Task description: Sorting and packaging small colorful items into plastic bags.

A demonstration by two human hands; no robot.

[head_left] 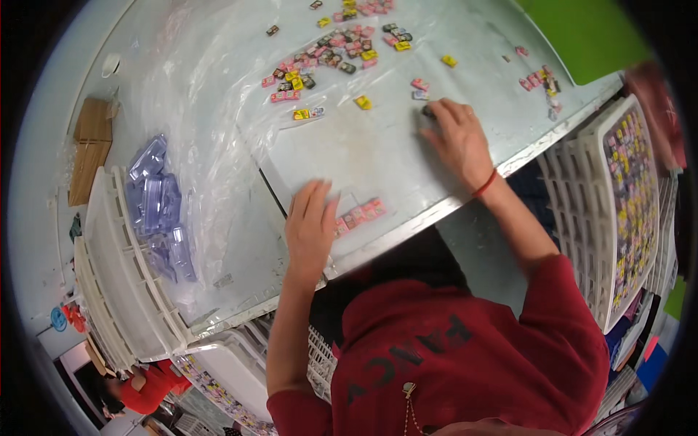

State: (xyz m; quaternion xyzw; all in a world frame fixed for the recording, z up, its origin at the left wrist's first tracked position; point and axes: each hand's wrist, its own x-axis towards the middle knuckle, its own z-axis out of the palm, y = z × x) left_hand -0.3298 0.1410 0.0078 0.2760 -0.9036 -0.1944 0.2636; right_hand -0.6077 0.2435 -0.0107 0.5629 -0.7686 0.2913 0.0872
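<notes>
My left hand (309, 229) lies over the near edge of the table, its fingers extended and open. Beside its thumb is a short row of small pink blocks (365, 214), partly covered by the hand. Farther right, my right hand (464, 142) reaches over the tabletop with thumb and fingers apart. Its fingertips are at a small dark block (427, 111) and seem to touch it; a firm grip does not show. Just beyond sit a pink block (419, 83) and a pale block (420, 95). A yellow block (363, 102) lies between the hands, farther out.
A loose pile of pink, dark and yellow blocks (331, 51) covers the far middle. More blocks (538, 78) lie at right, near a green board (596, 36). Clear plastic sheeting (211, 145) and bluish plastic trays (156, 196) are at left. Stacked white crates (607, 145) stand right.
</notes>
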